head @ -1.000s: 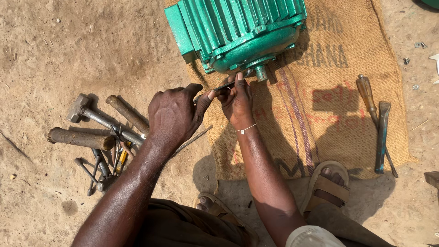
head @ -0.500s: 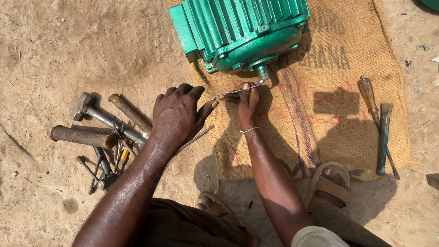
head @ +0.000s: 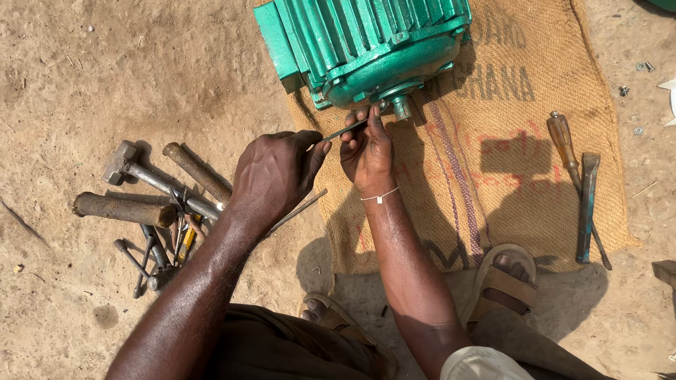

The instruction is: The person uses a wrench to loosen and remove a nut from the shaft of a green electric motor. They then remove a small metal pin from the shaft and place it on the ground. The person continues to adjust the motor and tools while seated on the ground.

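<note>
Bright, hard daylight, sun high and a little to the left, judging by shadows thrown rightward and downward. Crisp dark shadow of the green motor across the burlap sack; another under both forearms and beside the sandals. Short, sharp-edged shadows beside the hammers on the sandy ground. Mild sheen on the left hand and on the painted fins, no blown-out glare. Sharp focus throughout, no motion blur. Slight wide-angle stretch toward the corners.
</note>
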